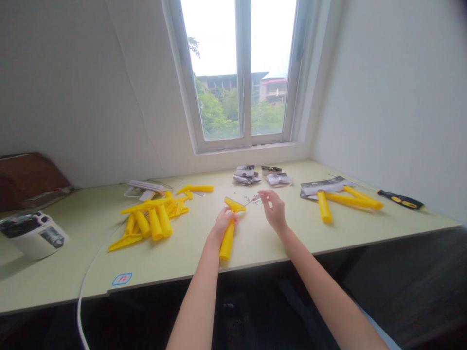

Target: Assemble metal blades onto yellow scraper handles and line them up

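My left hand (223, 223) is closed around the neck of a yellow scraper (227, 240), whose handle points toward me near the table's front edge. A flat head with a dark edge tops the scraper. Between the fingertips of my right hand (274, 210) is a thin small screwdriver (251, 201), slanting down left with its tip at the scraper head. Several tiny metal pieces, probably screws (257, 202), are scattered just behind it, partly hidden by the tool and fingers.
A pile of yellow scraper parts (155, 223) lies on the left of the table (175, 267). Small packets (246, 176) sit below the window. On the right are yellow handles (324, 208) and a larger black-and-yellow screwdriver (400, 200). A mug (34, 240) and white cable (85, 282) are at left.
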`<state>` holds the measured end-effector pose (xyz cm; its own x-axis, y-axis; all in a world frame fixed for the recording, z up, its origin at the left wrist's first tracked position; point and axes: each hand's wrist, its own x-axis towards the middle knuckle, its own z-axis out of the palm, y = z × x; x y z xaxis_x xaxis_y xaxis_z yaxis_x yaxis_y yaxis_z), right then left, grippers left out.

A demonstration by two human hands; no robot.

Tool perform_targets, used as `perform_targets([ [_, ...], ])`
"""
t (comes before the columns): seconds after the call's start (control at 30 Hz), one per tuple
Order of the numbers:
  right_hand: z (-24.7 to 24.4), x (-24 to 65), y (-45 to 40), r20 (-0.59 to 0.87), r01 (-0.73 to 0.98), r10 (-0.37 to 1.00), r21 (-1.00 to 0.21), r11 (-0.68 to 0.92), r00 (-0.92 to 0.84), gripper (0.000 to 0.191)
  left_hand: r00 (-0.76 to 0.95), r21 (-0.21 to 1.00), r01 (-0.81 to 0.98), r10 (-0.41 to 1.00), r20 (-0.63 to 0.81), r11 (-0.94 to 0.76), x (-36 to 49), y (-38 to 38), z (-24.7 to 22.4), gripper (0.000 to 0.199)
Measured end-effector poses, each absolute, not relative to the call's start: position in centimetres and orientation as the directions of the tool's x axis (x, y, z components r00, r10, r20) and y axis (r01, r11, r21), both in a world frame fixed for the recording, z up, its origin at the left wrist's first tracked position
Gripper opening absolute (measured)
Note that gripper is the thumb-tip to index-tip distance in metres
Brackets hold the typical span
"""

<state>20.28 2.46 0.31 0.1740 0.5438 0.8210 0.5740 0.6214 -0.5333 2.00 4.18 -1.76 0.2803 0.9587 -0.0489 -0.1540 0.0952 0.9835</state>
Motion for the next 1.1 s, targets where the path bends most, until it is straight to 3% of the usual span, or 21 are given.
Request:
perform_targets([
  [0.47,0.11,20.35,2.76,0.773,0.565,0.549,-0.619,0.545,0.318,0.026,0.294,0.984,-0.162,0.955,-0.027,0.077,1.91,4.50,-2.26,0.033],
  [1.1,0.39,20.16,2.08,0.690,0.426,0.647,-0.717,0.551,0.325,0.028,0.294,0.978,-0.174,0.954,-0.058,0.113,1.94,4.47,-2.05,0.035],
])
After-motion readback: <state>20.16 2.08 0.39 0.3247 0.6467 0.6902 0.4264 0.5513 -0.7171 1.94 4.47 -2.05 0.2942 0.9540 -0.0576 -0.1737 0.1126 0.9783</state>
